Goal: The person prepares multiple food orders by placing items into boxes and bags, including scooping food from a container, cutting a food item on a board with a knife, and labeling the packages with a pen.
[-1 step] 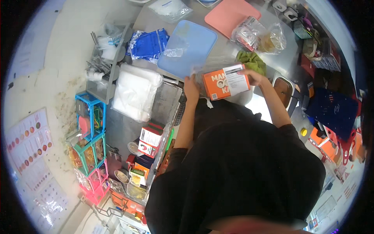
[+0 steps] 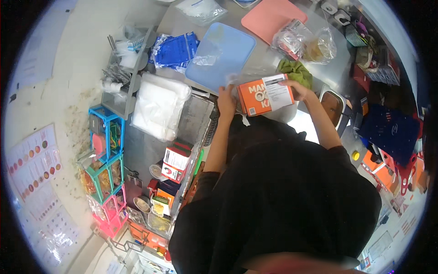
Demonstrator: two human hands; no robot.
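Observation:
My right hand (image 2: 298, 91) grips the right end of an orange cardboard box (image 2: 254, 98) with a white paper label (image 2: 279, 93) across it. The box lies flat, tilted a little, at the table's near edge. On its left side, my left hand (image 2: 226, 103) is closed on the edge of a clear plastic bag (image 2: 234, 81). How far the bag reaches round the box is hard to see. Behind the box lies a crumpled green cloth (image 2: 295, 72). Beyond my left hand is a blue cutting board (image 2: 220, 55).
Blue packets (image 2: 175, 50) lie left of the board, and a stack of white plastic bags (image 2: 159, 107) sits nearer. A pink cutting board (image 2: 269, 18) and filled clear bags (image 2: 319, 45) are at the back right. A metal pan (image 2: 332, 107) stands right of my right forearm.
The view has shifted very slightly. My left hand has moved a touch along the box's left side; the box and my right hand stay nearly where they were.

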